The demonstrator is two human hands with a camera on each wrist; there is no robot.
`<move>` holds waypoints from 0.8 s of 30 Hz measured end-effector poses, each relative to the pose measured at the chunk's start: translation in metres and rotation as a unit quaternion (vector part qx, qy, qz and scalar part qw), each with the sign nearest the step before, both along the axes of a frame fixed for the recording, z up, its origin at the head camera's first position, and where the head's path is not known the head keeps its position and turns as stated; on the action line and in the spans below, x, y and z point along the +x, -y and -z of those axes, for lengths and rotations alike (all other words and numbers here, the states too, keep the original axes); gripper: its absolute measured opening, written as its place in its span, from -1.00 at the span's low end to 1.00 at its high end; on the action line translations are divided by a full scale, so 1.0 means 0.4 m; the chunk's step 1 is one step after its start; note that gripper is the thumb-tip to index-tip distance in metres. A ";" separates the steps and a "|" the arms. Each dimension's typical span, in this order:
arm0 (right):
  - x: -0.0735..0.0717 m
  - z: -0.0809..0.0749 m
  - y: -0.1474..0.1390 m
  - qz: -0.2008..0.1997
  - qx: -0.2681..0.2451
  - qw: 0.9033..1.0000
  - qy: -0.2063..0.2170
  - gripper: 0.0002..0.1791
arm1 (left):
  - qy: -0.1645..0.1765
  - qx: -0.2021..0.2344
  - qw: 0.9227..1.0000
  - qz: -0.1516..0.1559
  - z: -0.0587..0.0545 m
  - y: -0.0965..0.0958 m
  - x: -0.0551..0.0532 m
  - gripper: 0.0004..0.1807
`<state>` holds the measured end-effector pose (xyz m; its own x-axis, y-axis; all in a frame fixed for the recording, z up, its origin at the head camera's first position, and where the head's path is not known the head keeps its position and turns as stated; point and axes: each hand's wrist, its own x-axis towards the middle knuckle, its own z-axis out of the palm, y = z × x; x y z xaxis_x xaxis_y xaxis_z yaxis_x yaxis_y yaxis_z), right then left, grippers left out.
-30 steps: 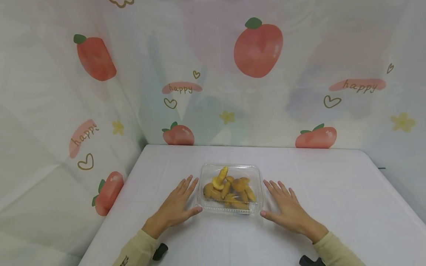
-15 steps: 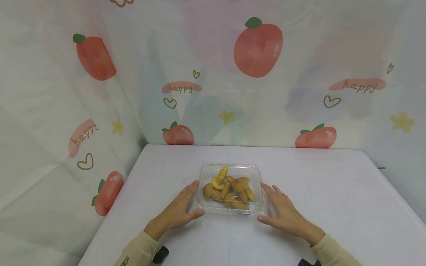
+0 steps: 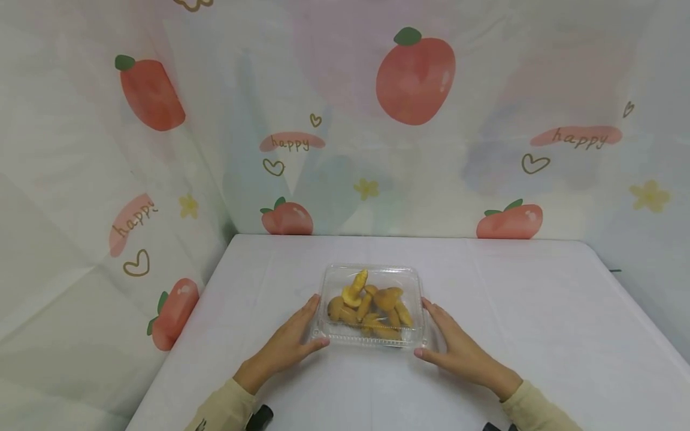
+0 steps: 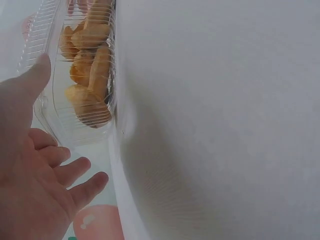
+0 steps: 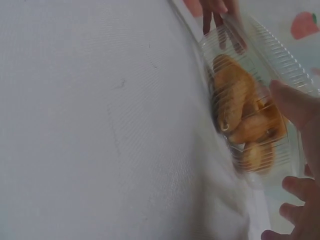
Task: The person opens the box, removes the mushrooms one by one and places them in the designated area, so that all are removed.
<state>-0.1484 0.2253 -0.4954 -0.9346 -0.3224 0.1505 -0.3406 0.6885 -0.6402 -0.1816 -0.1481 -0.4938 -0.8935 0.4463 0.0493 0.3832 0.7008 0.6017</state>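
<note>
In the head view, the clear, rectangular, ribbed plastic box (image 3: 335, 276) sits upright on the white cloth-covered counter (image 3: 512, 299), its transparent lid down over a heap of golden-brown mushrooms (image 3: 386, 299) with caps and stalks. The left grip (image 3: 288, 344), a bare hand, flanks the box's left side, and the right grip (image 3: 457, 348), likewise bare, flanks its right; both look relaxed rather than clenched, fingers along the sides, thumbs by the front corners. The first risk, as I judge it, is uneven pressure: slick, thin walls could bow or slide if one side pushes harder, skewing the box on the cloth. In the left wrist view, the thumb lies beside the projecting rim while the other fingers spread loosely, the nearest at the rim's corner and others clear of the wall. A lift from this pose would likely hang on the rim alone; were the lid not latched, which I cannot tell, it might spring up and let the base drop. In the right wrist view, several fingers stand off the box, and firm contact is hard to confirm. The mushrooms lie loose, so any tilt could roll them to one end and overload the weaker side.
</note>
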 end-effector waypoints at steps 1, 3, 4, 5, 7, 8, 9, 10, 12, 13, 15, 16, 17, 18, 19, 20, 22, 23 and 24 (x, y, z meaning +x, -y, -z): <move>0.000 0.001 0.001 -0.001 0.000 1.000 -0.005 0.09 | -0.001 0.002 1.000 0.000 -0.001 0.000 0.001 0.05; -0.001 0.004 0.002 -0.001 -0.001 1.000 -0.018 0.08 | 0.001 0.003 1.000 0.000 -0.001 0.000 0.002 0.05; -0.002 0.005 0.002 -0.001 -0.001 1.000 -0.024 0.07 | 0.000 0.007 1.000 0.001 -0.002 0.000 0.003 0.05; -0.003 0.005 0.002 0.000 -0.002 1.000 -0.029 0.06 | 0.002 0.010 1.000 0.002 -0.002 0.000 0.003 0.04; -0.003 0.004 0.003 0.003 -0.005 0.999 -0.033 0.03 | 0.006 0.013 1.000 0.003 -0.002 0.000 0.004 0.04; -0.004 0.003 0.003 0.003 -0.007 0.999 -0.034 0.02 | 0.007 0.016 1.000 0.004 -0.001 0.000 0.004 0.03; -0.004 0.001 0.003 0.002 -0.009 0.999 -0.033 0.01 | 0.009 0.020 1.000 0.005 -0.001 0.000 0.005 0.03; -0.004 -0.001 0.003 0.000 -0.013 0.999 -0.031 0.00 | 0.010 0.023 1.000 0.005 -0.001 0.000 0.006 0.02; -0.005 -0.004 0.004 -0.009 -0.027 0.999 -0.026 -0.01 | 0.015 0.029 0.999 0.006 -0.001 0.001 0.007 0.01; -0.004 -0.005 0.004 -0.015 -0.036 0.999 -0.023 -0.02 | 0.017 0.032 0.999 0.007 0.000 0.001 0.008 0.00; -0.004 -0.006 0.005 -0.027 -0.057 0.998 -0.012 -0.03 | 0.021 0.039 0.999 0.009 0.001 0.003 0.009 -0.02; -0.003 -0.005 0.006 -0.033 -0.070 0.997 -0.004 -0.03 | 0.023 0.043 0.999 0.011 0.002 0.004 0.009 -0.03; -0.003 -0.004 0.006 -0.038 -0.082 0.996 0.004 -0.04 | 0.026 0.046 0.999 0.013 0.002 0.005 0.009 -0.04; -0.002 -0.002 0.007 -0.041 -0.093 0.995 0.014 -0.04 | 0.029 0.050 0.998 0.016 0.003 0.005 0.009 -0.04; -0.001 -0.001 0.008 -0.043 -0.104 0.993 0.027 -0.04 | 0.033 0.053 0.998 0.019 0.003 0.006 0.009 -0.05; 0.000 0.000 0.009 -0.045 -0.114 0.992 0.039 -0.05 | 0.036 0.055 0.998 0.023 0.004 0.007 0.009 -0.05; 0.001 0.003 0.011 -0.049 -0.133 0.988 0.058 -0.05 | 0.045 0.060 0.997 0.029 0.004 0.009 0.008 -0.05; 0.002 0.003 0.011 -0.053 -0.142 0.986 0.067 -0.06 | 0.049 0.061 0.996 0.032 0.004 0.009 0.008 -0.05; 0.002 0.004 0.012 -0.055 -0.150 0.984 0.075 -0.06 | 0.052 0.062 0.996 0.034 0.004 0.009 0.008 -0.05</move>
<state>-0.1476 0.2205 -0.4969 -0.9156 -0.3847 0.1171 -0.2884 0.4253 -0.8578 -0.1782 -0.1517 -0.4954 -0.8646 0.5022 0.0167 0.3588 0.5938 0.7202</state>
